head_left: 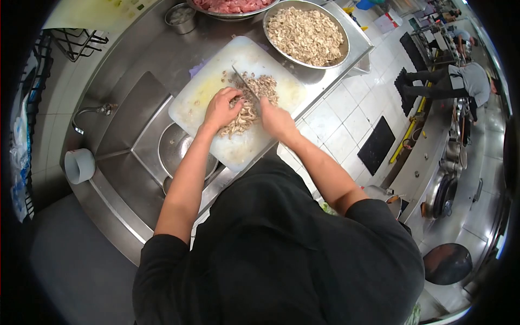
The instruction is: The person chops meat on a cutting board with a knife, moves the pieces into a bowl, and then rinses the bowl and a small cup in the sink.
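Observation:
A knife (245,81) is in my right hand (277,119), whose fingers are wrapped round its handle. The blade points away from me across a white cutting board (187,105). My left hand (221,108) lies to the left of the blade, its fingers curled down on pale brown strips that look like mushrooms (238,123). Its fingertips are partly hidden among the food. Finer chopped pieces (267,86) are spread beyond and to the right of the blade.
A large bowl of chopped pale food (306,35) stands beyond the board, with a bowl of raw meat (233,5) and a small metal cup (180,19) nearby. At left are a sink (127,108) and faucet (92,111). Another person (471,81) bends over at far right.

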{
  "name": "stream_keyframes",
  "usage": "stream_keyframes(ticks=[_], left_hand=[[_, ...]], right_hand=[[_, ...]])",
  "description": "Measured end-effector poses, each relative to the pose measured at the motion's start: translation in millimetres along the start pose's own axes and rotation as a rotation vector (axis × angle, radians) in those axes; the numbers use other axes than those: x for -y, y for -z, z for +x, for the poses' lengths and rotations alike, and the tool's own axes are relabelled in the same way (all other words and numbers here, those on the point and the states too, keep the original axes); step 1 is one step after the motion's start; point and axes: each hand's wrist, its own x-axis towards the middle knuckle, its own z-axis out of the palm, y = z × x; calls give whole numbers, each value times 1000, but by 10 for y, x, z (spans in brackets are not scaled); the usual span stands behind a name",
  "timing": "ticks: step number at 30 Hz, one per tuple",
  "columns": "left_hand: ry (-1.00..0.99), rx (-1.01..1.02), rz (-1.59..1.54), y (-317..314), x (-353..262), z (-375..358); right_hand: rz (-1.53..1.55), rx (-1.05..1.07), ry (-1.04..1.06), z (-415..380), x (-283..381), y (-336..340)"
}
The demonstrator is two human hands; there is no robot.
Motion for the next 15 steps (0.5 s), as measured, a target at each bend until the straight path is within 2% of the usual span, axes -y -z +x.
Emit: stream_keyframes(ticks=[1,3,4,6,11,14,15], left_hand=[[0,3,-1,-27,-25,-41],[-132,-159,40,-37,-69,-52],[-130,-162,41,-28,-66,-65],[-228,-45,198,-41,-63,-104],[-285,-156,234,-190,-7,-128],[-304,-170,265,-211,2,-139],[-306,-172,268,-216,8,-154]], right_hand=[[-14,15,11,104,-20,40],[-35,20,30,172,0,161],[0,17,31,109,55,252],[33,22,30,-50,159,347],[5,234,-125,-451,341,396],[0,275,-137,-570,355,256],[30,209,-124,-520,307,93]])
